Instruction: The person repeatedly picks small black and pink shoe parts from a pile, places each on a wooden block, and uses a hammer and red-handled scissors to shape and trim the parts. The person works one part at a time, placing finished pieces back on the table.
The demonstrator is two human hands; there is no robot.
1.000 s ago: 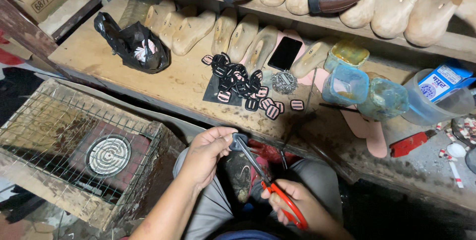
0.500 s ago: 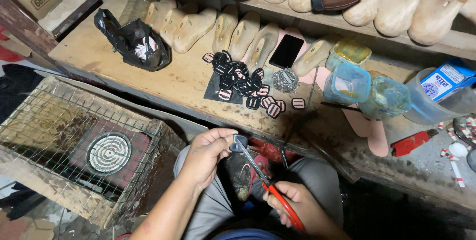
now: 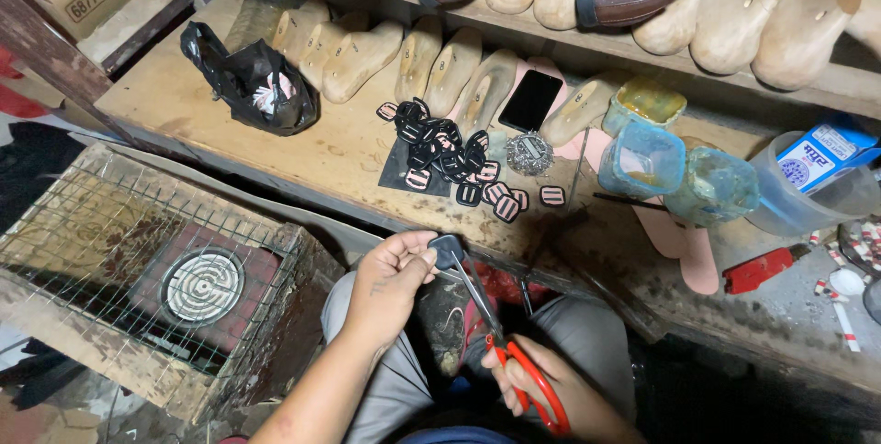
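Two hands work below the front edge of the wooden worktop (image 3: 275, 146). Left hand (image 3: 390, 283) pinches a small dark piece (image 3: 447, 249) between thumb and fingertips, just beneath that edge. Right hand (image 3: 541, 387) is closed through the red handles of the scissors (image 3: 500, 338), whose blades reach up to the piece. On the worktop above the piece lies a cluster of black-and-pink strap pieces (image 3: 450, 160). A black plastic bag (image 3: 252, 82) sits toward the left end of the worktop, blue containers (image 3: 684, 173) toward its right.
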